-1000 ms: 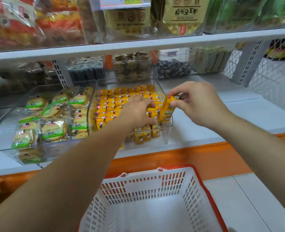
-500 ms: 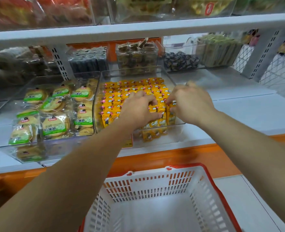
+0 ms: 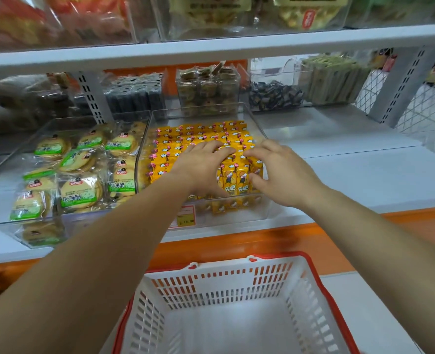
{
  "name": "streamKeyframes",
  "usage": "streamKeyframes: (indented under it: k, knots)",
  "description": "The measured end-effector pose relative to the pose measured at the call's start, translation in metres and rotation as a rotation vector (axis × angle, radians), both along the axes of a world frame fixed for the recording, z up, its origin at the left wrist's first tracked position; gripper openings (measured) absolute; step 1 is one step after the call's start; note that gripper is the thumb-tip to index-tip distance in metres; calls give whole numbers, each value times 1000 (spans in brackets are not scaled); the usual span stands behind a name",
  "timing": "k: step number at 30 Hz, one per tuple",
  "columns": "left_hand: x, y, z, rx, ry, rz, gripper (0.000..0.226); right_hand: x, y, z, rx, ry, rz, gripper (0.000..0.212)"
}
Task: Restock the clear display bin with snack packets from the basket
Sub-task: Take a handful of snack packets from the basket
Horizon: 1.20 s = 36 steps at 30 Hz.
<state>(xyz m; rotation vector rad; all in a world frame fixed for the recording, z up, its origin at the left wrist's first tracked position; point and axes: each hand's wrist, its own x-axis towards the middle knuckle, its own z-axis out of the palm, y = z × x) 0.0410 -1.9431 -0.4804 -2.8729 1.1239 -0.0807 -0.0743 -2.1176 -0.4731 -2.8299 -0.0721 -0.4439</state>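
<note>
While the left hand (image 3: 206,166) and right hand (image 3: 284,175) press, fingers spread and gripping nothing, on the yellow snack packets (image 3: 185,144) filling the clear display bin (image 3: 253,121), I'd judge this the final tidying, with only lifting clear to follow, since the basket (image 3: 312,263) shows none.

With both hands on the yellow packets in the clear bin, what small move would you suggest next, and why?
Probably press the front packets back level with the rows behind. The left hand and right hand both rest on them in the clear bin, they lean forward, and the basket shows no packets left.
</note>
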Motion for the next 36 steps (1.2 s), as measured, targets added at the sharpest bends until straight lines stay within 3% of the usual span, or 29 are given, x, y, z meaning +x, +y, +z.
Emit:
streamKeyframes:
  k: [2,5,11,14,16,20,25,33,36]
  knots:
    - [1,0,0,15,-39,-7,118,-2,-1,-2,108,-10,31,50]
    - [0,-2,-1,29,-78,1,116,-7,-2,-4,81,12,60,54]
    - [-19,-3,25,-4,69,77,113,-28,1,17,-14,18,0,52]
    - [-45,8,55,-251,99,121,83,-47,6,38,-33,36,-20,40]
    - [-71,24,70,-387,99,85,55,-64,10,48,65,100,28,30]
    - [-139,59,64,-335,240,-36,15,-99,21,43,219,278,132,13]
    - [-179,69,-4,-87,450,-24,22,-120,32,-25,180,550,150,14]
    - [-213,74,-202,69,845,291,43,-154,34,-210,300,1036,24,39]
    - [-232,75,-259,67,975,325,46,-171,35,-270,323,1100,-54,42]
